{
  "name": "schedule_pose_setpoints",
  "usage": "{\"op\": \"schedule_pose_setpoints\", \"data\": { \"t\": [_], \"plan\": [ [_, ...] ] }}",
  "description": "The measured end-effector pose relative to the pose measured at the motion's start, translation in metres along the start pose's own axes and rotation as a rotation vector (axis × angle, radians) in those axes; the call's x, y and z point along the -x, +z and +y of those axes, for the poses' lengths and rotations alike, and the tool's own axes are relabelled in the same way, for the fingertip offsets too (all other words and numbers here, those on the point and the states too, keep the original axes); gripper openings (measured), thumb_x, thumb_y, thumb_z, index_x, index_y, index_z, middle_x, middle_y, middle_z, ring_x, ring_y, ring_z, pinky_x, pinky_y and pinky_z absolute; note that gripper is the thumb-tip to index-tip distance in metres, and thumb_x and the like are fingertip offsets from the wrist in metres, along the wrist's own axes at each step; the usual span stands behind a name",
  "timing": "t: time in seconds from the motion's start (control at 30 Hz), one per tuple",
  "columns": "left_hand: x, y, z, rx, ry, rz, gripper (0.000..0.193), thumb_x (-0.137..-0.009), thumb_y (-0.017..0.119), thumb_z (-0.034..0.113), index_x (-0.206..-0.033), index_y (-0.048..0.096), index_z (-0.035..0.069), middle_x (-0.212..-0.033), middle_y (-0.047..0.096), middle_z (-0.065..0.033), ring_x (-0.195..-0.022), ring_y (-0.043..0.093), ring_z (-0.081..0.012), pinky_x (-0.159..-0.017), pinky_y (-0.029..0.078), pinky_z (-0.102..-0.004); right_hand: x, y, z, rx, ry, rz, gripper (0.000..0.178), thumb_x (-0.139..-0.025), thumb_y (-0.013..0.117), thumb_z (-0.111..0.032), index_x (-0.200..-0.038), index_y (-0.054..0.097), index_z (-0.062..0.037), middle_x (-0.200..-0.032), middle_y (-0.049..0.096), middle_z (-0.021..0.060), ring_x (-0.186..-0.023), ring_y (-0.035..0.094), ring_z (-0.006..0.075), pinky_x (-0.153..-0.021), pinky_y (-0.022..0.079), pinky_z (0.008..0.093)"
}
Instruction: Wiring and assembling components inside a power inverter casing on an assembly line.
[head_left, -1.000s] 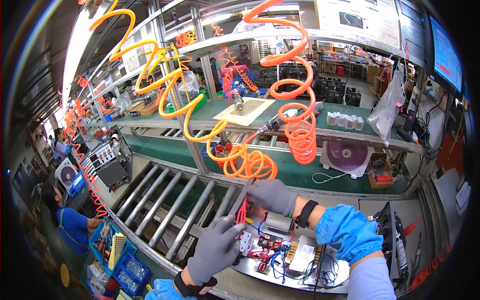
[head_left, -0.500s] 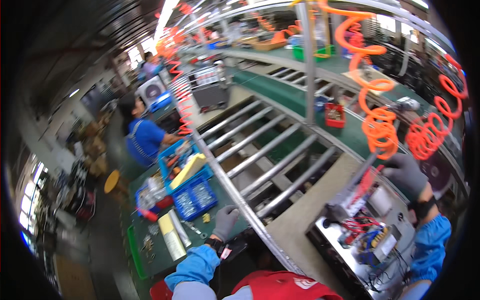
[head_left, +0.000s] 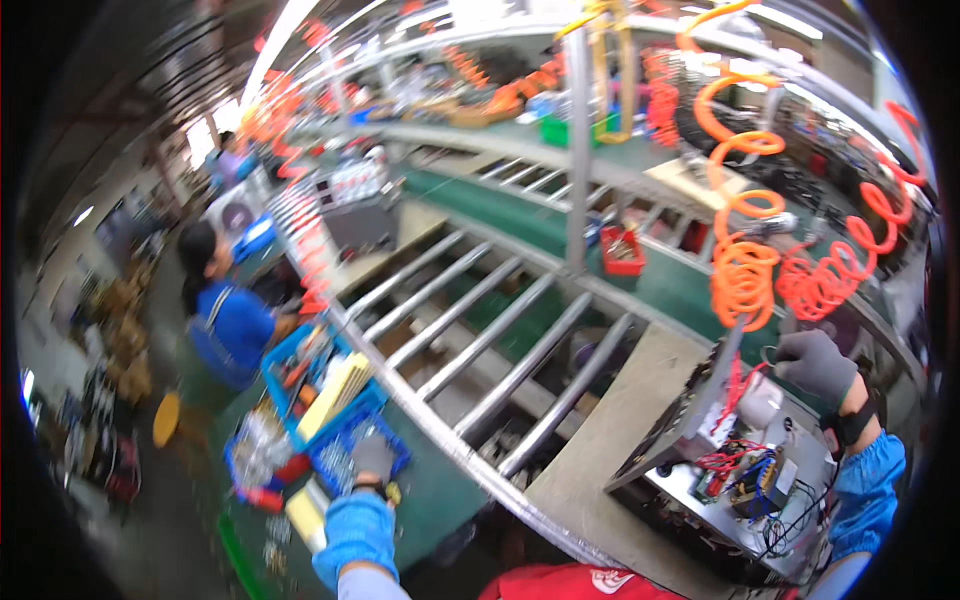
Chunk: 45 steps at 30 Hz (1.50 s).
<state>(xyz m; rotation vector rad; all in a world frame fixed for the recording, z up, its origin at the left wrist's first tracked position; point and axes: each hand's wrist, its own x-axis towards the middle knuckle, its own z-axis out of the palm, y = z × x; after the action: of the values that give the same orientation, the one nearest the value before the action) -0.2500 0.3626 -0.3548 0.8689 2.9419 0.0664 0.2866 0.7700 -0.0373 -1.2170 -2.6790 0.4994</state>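
Note:
My left hand (head_left: 374, 456), in a grey glove, reaches into a blue bin (head_left: 333, 462) of small metal parts. Its fingertips are blurred among them. On the right, my grey-gloved right hand (head_left: 816, 364) hovers by the top of an opened metal appliance (head_left: 790, 440), fingers curled. A thin loop shows at its fingertips; what they hold cannot be made out. The appliance's dark panel (head_left: 690, 410) stands tilted up. Inside are red wires (head_left: 722, 460), a transformer (head_left: 765, 482) and black cables (head_left: 790, 530).
A light-blue bin (head_left: 290, 365) holds tools and a yellow block (head_left: 335, 393). Bagged parts (head_left: 262, 445) lie beside it. Metal rollers (head_left: 487, 350) run between bench and appliance. Orange coiled hoses (head_left: 745, 280) hang above my right hand. A person in blue (head_left: 230, 325) works at far left.
My left hand has moved forward and left, from over the bench edge into the bin of small parts. My right hand stays beside the appliance panel. The view has turned slightly right.

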Motion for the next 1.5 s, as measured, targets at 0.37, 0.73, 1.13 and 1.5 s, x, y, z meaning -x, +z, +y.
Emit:
{"op": "schedule_pose_setpoints", "data": {
  "t": [0.37, 0.73, 1.13, 1.5],
  "plan": [
    [-0.033, 0.017, -0.012, -0.151, -0.103, 0.005, 0.017, -0.084, 0.062, 0.021, -0.089, 0.073, 0.009, -0.096, 0.071, -0.0135, -0.089, 0.069, -0.031, -0.075, 0.055, -0.0404, 0.077, -0.01, -0.113, -0.011, -0.327, 0.303, 0.012, -0.077, 0.07, -0.012, -0.086, 0.069, -0.0035, -0.075, 0.064, 0.0134, -0.069, 0.063, 0.0302, -0.061, 0.05, 0.0371],
    [0.073, -0.163, 0.183, 1.927, 0.28, -0.277, 0.021, -0.086, 0.06, 0.005, -0.105, 0.061, -0.004, -0.086, 0.067, -0.0106, -0.066, 0.058, -0.0083, -0.052, 0.044, -0.0186, 0.059, 0.055, -0.16, -0.375, -0.436, -0.08, 0.027, -0.09, 0.061, -0.029, -0.102, 0.067, -0.0051, -0.085, 0.066, 0.016, -0.081, 0.065, 0.0314, -0.071, 0.051, 0.0386],
    [0.193, -0.231, 0.343, 1.736, 0.471, -0.492, 0.02, -0.091, 0.06, 0.009, -0.105, 0.062, -0.005, -0.082, 0.068, -0.0101, -0.058, 0.06, -0.0089, -0.048, 0.045, -0.0183, 0.07, 0.072, -0.12, -0.211, -0.445, 0.261, 0.026, -0.084, 0.068, -0.032, -0.094, 0.065, -0.0082, -0.079, 0.057, 0.0119, -0.075, 0.06, 0.0306, -0.061, 0.048, 0.0393],
    [0.202, -0.21, 0.37, 1.49, 0.685, -0.227, 0.02, -0.094, 0.057, 0.009, -0.11, 0.059, -0.002, -0.083, 0.064, -0.0056, -0.064, 0.06, -0.0102, -0.056, 0.05, -0.0238, 0.065, 0.053, -0.111, -0.09, -0.621, 0.371, 0.013, -0.069, 0.065, -0.009, -0.08, 0.058, -0.0061, -0.073, 0.058, 0.0123, -0.067, 0.059, 0.0322, -0.057, 0.047, 0.0441]
  ]
}}
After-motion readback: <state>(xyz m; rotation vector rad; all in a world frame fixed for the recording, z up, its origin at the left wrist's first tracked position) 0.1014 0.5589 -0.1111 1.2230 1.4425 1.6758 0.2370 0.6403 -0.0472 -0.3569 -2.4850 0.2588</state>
